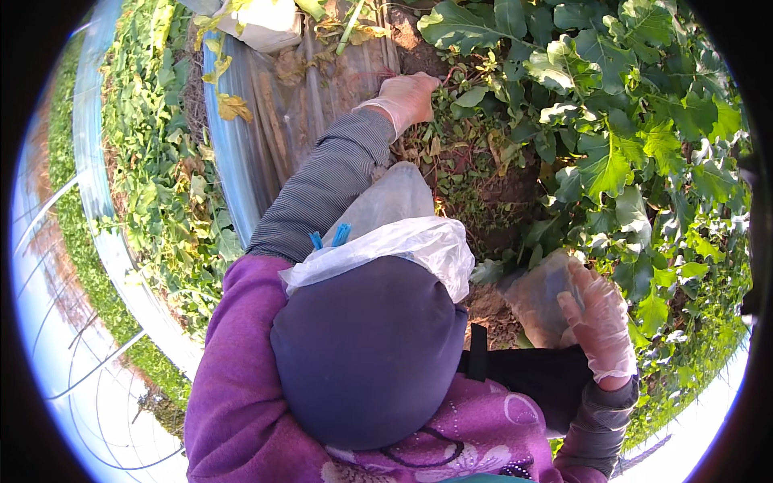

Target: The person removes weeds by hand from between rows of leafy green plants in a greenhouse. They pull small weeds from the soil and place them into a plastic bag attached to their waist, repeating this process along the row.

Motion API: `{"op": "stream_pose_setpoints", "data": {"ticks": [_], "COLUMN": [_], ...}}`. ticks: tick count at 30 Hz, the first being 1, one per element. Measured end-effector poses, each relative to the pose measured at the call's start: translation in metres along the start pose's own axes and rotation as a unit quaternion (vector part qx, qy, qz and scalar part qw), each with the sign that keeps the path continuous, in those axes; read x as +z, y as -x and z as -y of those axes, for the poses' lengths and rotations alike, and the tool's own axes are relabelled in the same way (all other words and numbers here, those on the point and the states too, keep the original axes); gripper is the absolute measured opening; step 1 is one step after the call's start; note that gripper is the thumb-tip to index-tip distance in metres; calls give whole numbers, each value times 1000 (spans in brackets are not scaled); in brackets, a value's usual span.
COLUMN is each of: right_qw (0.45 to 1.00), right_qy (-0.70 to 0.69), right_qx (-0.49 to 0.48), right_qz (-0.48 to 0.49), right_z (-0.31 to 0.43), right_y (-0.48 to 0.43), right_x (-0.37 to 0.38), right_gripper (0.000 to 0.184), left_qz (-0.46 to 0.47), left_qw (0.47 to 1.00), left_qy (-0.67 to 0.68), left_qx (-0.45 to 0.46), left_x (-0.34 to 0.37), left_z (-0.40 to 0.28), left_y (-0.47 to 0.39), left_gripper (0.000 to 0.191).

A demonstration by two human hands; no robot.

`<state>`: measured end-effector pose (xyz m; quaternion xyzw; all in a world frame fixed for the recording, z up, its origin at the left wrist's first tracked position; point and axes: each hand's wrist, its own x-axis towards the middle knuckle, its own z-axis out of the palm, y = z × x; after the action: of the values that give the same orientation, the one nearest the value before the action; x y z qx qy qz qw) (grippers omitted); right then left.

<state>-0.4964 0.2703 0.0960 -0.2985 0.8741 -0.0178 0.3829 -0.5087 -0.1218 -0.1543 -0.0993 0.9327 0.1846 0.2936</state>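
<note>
My left hand point(407, 101), in a thin clear plastic glove, reaches forward to the edge of the planted ground. It is closed in a fist among low weeds point(465, 90), with thin reddish strands on both sides of it; its fingertips are hidden. My right hand point(601, 323), gloved likewise, is at the right with thumb and fingers apart. Beside it is a translucent plastic covering point(543, 296); whether they touch is unclear. A rounded navy cloth shape point(368, 356), apparently my bent knee, fills the centre, with a white plastic sheet or bag point(398, 241) in front.
Large leafy green plants point(610, 133) crowd the right side. Wrinkled clear plastic film point(290, 102) covers ground at the upper left, near a whitish container point(266, 24). Yellowing vines point(163, 181) grow farther left, beside thin hoops point(54, 199). Bare soil and weeds point(489, 187) lie between.
</note>
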Motion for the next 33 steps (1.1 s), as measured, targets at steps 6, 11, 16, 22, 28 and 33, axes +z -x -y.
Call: {"op": "stream_pose_setpoints", "data": {"ticks": [6, 11, 16, 22, 28, 33], "right_qw": [1000, 999, 998, 999, 999, 999], "right_qy": [-1, -3, -12, -1, -16, 7], "right_qx": [15, 30, 37, 30, 25, 24], "right_qz": [12, 37, 49, 41, 33, 40], "right_z": [3, 8, 11, 10, 13, 19], "right_y": [-3, -6, -8, -9, -11, -10], "right_x": [-3, -10, -12, -6, -9, -10], "right_gripper": [50, 52, 53, 51, 52, 53], "left_qz": [-52, -62, -67, -100, -123, -48], "left_qw": [998, 972, 924, 912, 751, 697], "left_qy": [2, 216, 357, 371, 605, 702], "left_qx": [32, -67, -116, -145, -233, -137], "left_x": [12, 21, 14, 16, 42, 57], "left_z": [14, 29, 30, 19, 8, 6], "left_y": [-3, -5, -14, -13, 9, 88], "left_gripper": [63, 62, 61, 72, 58, 23]}}
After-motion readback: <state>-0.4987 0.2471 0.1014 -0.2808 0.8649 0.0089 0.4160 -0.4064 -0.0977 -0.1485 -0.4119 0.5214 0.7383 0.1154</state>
